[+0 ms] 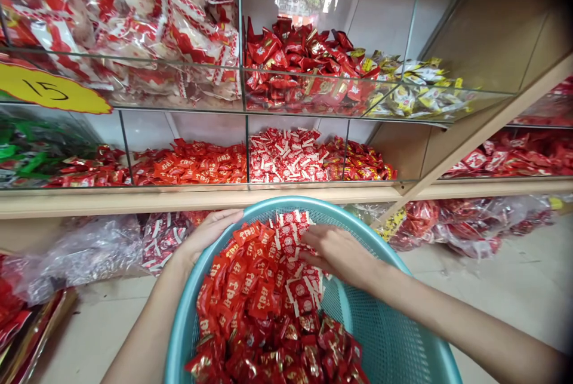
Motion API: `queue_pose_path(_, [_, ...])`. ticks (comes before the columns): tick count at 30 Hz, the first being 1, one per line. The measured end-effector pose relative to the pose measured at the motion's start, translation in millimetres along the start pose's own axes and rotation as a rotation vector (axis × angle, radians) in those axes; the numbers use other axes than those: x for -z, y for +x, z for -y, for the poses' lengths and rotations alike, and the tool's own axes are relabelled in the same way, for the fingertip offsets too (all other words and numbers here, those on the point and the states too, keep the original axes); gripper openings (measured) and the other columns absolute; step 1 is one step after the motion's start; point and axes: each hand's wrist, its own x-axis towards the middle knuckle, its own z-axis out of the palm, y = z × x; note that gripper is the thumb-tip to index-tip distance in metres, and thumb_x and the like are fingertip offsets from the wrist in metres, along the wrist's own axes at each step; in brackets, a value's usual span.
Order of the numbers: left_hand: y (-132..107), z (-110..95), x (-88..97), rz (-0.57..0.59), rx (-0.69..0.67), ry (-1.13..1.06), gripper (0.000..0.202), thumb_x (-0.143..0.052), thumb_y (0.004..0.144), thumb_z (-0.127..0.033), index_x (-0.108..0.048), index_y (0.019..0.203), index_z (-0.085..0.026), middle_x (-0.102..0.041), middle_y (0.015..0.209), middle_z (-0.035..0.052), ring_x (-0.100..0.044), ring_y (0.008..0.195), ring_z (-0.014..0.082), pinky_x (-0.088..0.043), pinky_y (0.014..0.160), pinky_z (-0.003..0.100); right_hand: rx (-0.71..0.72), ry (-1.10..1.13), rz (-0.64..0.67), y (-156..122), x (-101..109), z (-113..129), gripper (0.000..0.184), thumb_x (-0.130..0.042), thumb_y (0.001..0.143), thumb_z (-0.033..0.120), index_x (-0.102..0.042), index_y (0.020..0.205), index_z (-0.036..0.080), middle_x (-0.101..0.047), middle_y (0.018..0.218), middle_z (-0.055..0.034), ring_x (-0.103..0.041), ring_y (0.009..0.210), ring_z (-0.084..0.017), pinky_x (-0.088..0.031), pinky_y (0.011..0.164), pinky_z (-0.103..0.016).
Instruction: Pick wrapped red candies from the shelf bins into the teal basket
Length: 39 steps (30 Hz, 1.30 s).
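A teal mesh plastic basket (264, 200) fills the lower middle of the view, in front of the shelves. My left hand (210, 234) holds its left rim, fingers lying along the edge. Inside, orange-red wrapped candies (250, 273) lie on the left, and white-and-red wrapped candies (298, 297) form a group at the upper middle. Darker red candies with gold patches (290, 351) cover the near part. Over the white-and-red candies, my right hand (340, 252) reaches in from the right. Its thumb is apart from the bent fingers, with the fingertips at the candies.
Glass-partitioned shelves hold red candies (201, 163), white-and-red candies (289, 157) and larger bagged sweets (134, 31). A yellow price tag (49, 88) reads 15. A wooden ledge (111, 202) runs behind the basket. Plastic bags (98, 249) stand below it on the tiled floor.
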Motion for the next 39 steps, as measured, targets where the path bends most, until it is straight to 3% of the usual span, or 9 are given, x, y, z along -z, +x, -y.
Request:
queue_pose_path(4, [-1, -4, -2.9, -0.027, -0.009, 0.016, 0.032, -0.067, 0.067, -0.034, -0.069, 0.096, -0.021, -0.072, 0.090, 0.0035, -0.065, 0.077, 0.0162, -0.046, 0.077, 0.025, -0.001, 0.093, -0.166, 43, 49, -22, 0.020, -0.041, 0.087, 0.028, -0.058, 0.089, 0.018, -0.056, 0.080, -0.0040, -0.050, 0.069, -0.013, -0.033, 0.061, -0.026])
queue_pose_path(6, [-2, -5, -4.5, -0.039, -0.012, 0.019, 0.033, -0.067, 0.067, -0.034, -0.068, 0.097, -0.020, -0.072, 0.092, 0.0037, -0.065, 0.081, 0.0175, -0.046, 0.079, 0.026, 0.000, 0.063, -0.207, 72, 62, -38, 0.018, -0.043, 0.085, 0.024, -0.059, 0.088, 0.017, -0.056, 0.084, -0.0049, -0.050, 0.073, -0.013, -0.033, 0.063, -0.025])
queue_pose_path(10, [-3, -7, -7.0, -0.054, -0.017, 0.028, 0.036, -0.067, 0.066, -0.036, -0.068, 0.097, -0.020, -0.071, 0.093, 0.0043, -0.064, 0.085, 0.0202, -0.045, 0.083, 0.030, -0.048, 0.012, -0.129, 123, 57, -66, 0.023, -0.058, 0.075, 0.020, -0.062, 0.097, 0.017, -0.056, 0.090, -0.0063, -0.051, 0.080, -0.015, -0.035, 0.068, -0.025])
queue_pose_path(14, [-3, -6, -6.4, -0.057, -0.024, 0.037, 0.037, -0.069, 0.063, -0.038, -0.069, 0.095, -0.020, -0.071, 0.093, 0.0056, -0.065, 0.084, 0.0209, -0.046, 0.082, 0.029, -0.070, 0.009, 0.039, 148, 42, -72, 0.031, -0.063, 0.068, 0.014, -0.064, 0.099, 0.016, -0.060, 0.087, -0.0053, -0.052, 0.078, -0.015, -0.037, 0.067, -0.023])
queue_pose_path(19, [-1, 0, -1.2, -0.036, -0.003, 0.021, 0.042, -0.068, 0.065, -0.038, -0.066, 0.103, -0.021, -0.071, 0.093, 0.0068, -0.066, 0.081, 0.0225, -0.048, 0.078, 0.034, -0.110, -0.034, 0.094, 152, 38, -69, 0.031, -0.062, 0.068, 0.014, -0.065, 0.099, 0.015, -0.061, 0.091, -0.0072, -0.053, 0.081, -0.016, -0.036, 0.068, -0.023])
queue_pose_path(28, [1, 2, 1.0, -0.014, 0.010, 0.009, 0.040, -0.066, 0.068, -0.035, -0.065, 0.105, -0.020, -0.071, 0.093, 0.0067, -0.066, 0.080, 0.0212, -0.048, 0.080, 0.033, -0.079, -0.010, -0.092, 142, 38, -65, 0.013, -0.059, 0.073, 0.022, -0.065, 0.082, 0.014, -0.055, 0.095, -0.0078, -0.052, 0.082, -0.015, -0.036, 0.067, -0.023])
queue_pose_path(35, [1, 1, 0.1, -0.014, 0.010, 0.023, 0.040, -0.066, 0.069, -0.035, -0.064, 0.106, -0.020, -0.072, 0.091, 0.0063, -0.066, 0.080, 0.0213, -0.049, 0.078, 0.032, -0.140, 0.014, 0.053, 145, 35, -70, 0.010, -0.060, 0.071, 0.021, -0.063, 0.075, 0.013, -0.059, 0.077, -0.0047, -0.050, 0.073, -0.013, -0.033, 0.062, -0.022])
queue_pose_path(39, [1, 1, -0.5, -0.010, 0.007, 0.029, 0.041, -0.066, 0.068, -0.036, -0.064, 0.106, -0.020, -0.072, 0.091, 0.0065, -0.066, 0.079, 0.0215, -0.049, 0.076, 0.033, -0.123, 0.129, -0.153, 136, 47, -64, 0.012, -0.058, 0.074, 0.024, -0.059, 0.074, 0.012, -0.057, 0.075, -0.0037, -0.048, 0.070, -0.012, -0.033, 0.063, -0.023])
